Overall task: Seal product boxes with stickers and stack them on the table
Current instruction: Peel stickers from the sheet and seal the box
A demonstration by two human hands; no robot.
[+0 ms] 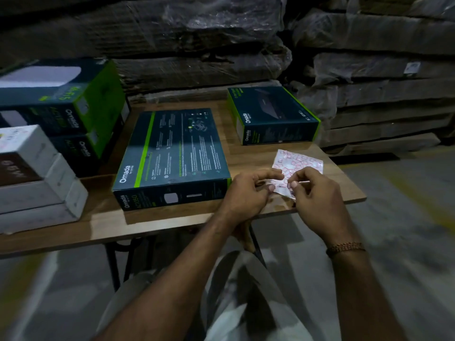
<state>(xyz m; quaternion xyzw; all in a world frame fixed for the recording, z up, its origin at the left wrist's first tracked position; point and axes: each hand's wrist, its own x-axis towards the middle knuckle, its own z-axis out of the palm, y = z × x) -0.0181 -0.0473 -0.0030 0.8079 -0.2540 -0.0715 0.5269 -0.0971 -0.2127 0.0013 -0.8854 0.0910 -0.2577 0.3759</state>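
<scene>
A white sticker sheet (299, 163) with small red-edged stickers lies at the right front part of the wooden table (172, 219). My left hand (248, 193) pinches the sheet's near left edge. My right hand (317, 195) pinches at the sheet's near part with thumb and forefinger. A large flat dark Omada box (172, 156) with a green stripe lies just left of my left hand. A smaller dark and green box (273, 115) stands at the table's far right.
Stacked dark and green boxes (61, 102) and white boxes (34, 175) fill the table's left side. Wrapped cardboard bundles (369, 94) rise behind the table. The table's right edge ends near the sheet, above grey floor (406, 217).
</scene>
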